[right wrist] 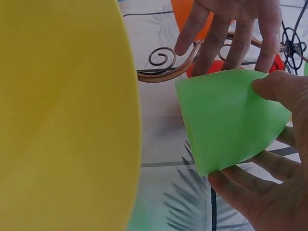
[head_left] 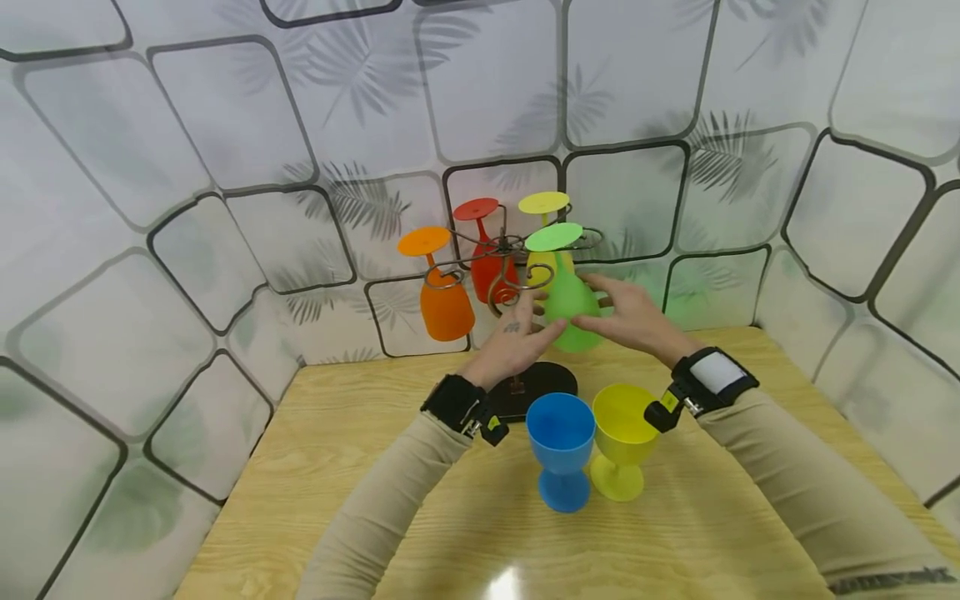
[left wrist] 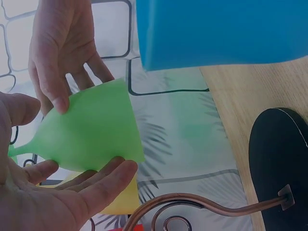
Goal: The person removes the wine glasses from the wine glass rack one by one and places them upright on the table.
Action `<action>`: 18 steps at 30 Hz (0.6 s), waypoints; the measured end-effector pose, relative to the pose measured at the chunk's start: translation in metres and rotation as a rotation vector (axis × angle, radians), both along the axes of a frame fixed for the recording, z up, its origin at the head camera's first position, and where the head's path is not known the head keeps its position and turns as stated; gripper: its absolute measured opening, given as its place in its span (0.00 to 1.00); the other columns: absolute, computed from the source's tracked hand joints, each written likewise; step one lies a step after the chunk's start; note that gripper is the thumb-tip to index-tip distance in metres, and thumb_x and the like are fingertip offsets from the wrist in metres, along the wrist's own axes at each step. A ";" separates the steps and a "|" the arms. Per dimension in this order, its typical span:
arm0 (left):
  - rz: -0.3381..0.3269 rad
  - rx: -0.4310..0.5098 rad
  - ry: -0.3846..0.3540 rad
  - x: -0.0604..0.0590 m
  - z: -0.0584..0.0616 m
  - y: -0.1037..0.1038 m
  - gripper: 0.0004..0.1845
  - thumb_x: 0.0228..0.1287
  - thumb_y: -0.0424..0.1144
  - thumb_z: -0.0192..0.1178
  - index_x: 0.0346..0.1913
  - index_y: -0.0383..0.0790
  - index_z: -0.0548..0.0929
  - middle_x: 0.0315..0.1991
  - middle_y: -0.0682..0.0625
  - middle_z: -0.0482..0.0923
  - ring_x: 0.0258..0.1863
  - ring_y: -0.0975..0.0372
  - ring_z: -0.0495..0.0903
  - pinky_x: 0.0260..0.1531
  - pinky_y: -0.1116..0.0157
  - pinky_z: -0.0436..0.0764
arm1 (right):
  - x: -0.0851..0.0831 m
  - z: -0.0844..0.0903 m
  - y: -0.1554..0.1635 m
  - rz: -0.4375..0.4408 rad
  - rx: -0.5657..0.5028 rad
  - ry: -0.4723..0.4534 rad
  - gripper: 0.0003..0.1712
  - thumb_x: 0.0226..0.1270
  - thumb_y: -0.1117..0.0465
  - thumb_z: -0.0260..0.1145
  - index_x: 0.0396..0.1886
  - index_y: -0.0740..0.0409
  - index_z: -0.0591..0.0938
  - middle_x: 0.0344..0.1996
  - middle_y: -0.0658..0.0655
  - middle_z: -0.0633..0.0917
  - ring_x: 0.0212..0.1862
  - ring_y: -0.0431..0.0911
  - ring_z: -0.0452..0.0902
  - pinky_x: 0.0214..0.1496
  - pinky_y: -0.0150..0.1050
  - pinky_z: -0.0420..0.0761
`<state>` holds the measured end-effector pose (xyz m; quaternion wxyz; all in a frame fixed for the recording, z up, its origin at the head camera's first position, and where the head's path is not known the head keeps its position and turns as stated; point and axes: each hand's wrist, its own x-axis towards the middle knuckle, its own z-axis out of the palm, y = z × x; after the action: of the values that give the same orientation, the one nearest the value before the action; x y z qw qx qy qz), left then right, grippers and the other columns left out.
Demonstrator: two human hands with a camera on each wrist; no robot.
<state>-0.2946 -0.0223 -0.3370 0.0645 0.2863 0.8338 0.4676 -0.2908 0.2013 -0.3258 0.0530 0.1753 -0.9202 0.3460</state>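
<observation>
A green plastic goblet point(head_left: 570, 300) hangs upside down at the front right of a metal scroll rack point(head_left: 504, 243), its foot up at a wire loop. My right hand point(head_left: 633, 317) holds its bowl from the right, thumb on the near side and fingers behind. From the left, my left hand point(head_left: 513, 342) reaches to the same bowl, its fingers nearly straight and touching it, as the left wrist view shows. Orange point(head_left: 446, 308), red point(head_left: 493, 271) and yellow point(head_left: 542, 265) goblets hang inverted on the rack too; the hanging yellow one is partly hidden behind the green.
Below my hands, a blue goblet point(head_left: 562, 442) and a yellow standing goblet point(head_left: 621, 437) stand upright side by side on the wooden table point(head_left: 360, 467). The rack's black round base point(head_left: 536, 387) sits behind them. A patterned wall covering point(head_left: 495, 100) closes off the back and sides.
</observation>
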 end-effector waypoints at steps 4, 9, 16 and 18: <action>-0.001 -0.015 0.002 0.000 0.002 0.001 0.37 0.78 0.52 0.53 0.80 0.42 0.52 0.71 0.36 0.65 0.61 0.51 0.79 0.52 0.60 0.85 | -0.003 0.000 -0.001 -0.004 -0.001 -0.003 0.45 0.73 0.51 0.66 0.81 0.61 0.58 0.74 0.70 0.67 0.64 0.69 0.75 0.56 0.61 0.83; 0.004 -0.040 0.034 0.000 0.005 0.004 0.38 0.78 0.52 0.53 0.82 0.43 0.52 0.73 0.38 0.65 0.59 0.52 0.81 0.50 0.60 0.85 | -0.005 0.000 0.001 -0.013 -0.011 -0.005 0.44 0.74 0.51 0.64 0.82 0.61 0.57 0.73 0.71 0.68 0.63 0.69 0.76 0.55 0.61 0.84; -0.023 -0.008 0.034 -0.003 0.006 0.008 0.38 0.79 0.52 0.53 0.83 0.44 0.51 0.75 0.41 0.64 0.59 0.53 0.81 0.52 0.61 0.85 | -0.004 0.000 0.003 -0.041 -0.007 0.005 0.44 0.74 0.51 0.64 0.81 0.62 0.57 0.73 0.71 0.68 0.63 0.70 0.75 0.58 0.62 0.81; -0.024 -0.001 0.027 -0.004 0.005 0.009 0.38 0.79 0.52 0.53 0.83 0.45 0.51 0.76 0.41 0.63 0.60 0.53 0.81 0.51 0.62 0.85 | -0.004 0.001 0.003 -0.045 -0.008 0.000 0.44 0.74 0.51 0.63 0.81 0.62 0.57 0.74 0.71 0.67 0.64 0.70 0.74 0.59 0.63 0.81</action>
<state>-0.2982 -0.0131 -0.3317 0.0589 0.3025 0.8313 0.4625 -0.2952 0.2043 -0.3252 0.0614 0.1542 -0.9226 0.3483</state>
